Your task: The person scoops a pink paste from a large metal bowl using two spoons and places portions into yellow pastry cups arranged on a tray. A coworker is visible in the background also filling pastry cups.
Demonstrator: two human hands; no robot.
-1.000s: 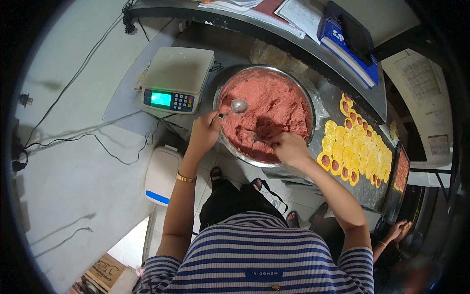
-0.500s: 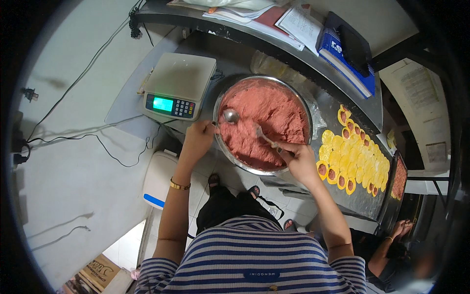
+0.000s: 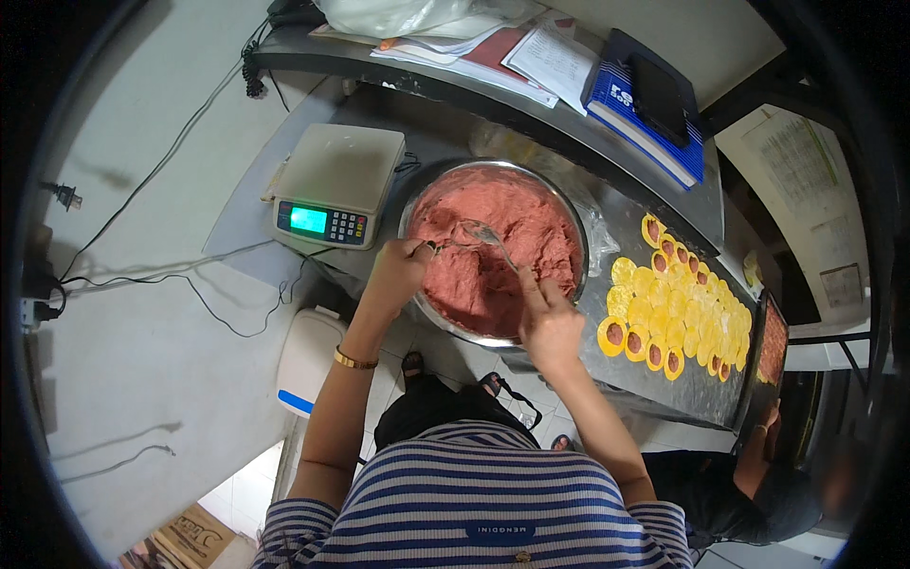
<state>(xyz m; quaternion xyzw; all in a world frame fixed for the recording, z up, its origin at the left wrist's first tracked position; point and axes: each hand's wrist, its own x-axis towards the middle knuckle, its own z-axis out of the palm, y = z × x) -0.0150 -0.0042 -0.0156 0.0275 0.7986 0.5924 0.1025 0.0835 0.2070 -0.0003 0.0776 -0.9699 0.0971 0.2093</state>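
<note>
A large steel bowl (image 3: 580, 204) in front of me holds a heap of pink minced meat (image 3: 531, 204). At the bowl's left rim, my left hand (image 3: 396, 278) is closed round the handle of a round metal spoon, whose head is down against the meat and hard to make out. My right hand (image 3: 552, 327), over the front right rim, grips a metal spoon (image 3: 488, 234) by its handle. That spoon's head reaches to the middle of the meat, close to the other one.
A kitchen scale (image 3: 336, 180) with a lit display stands left of the bowl. Rows of yellow round wrappers (image 3: 664, 303), some with meat on them, lie to the right. A shelf with papers (image 3: 550, 62) and a blue book (image 3: 645, 114) runs behind. Another person's arm (image 3: 754, 465) is at lower right.
My right hand has moved left and nearer me, its spoon swinging toward the left hand's spoon. The left spoon's round head has dropped to the meat. The whole view has shifted slightly.
</note>
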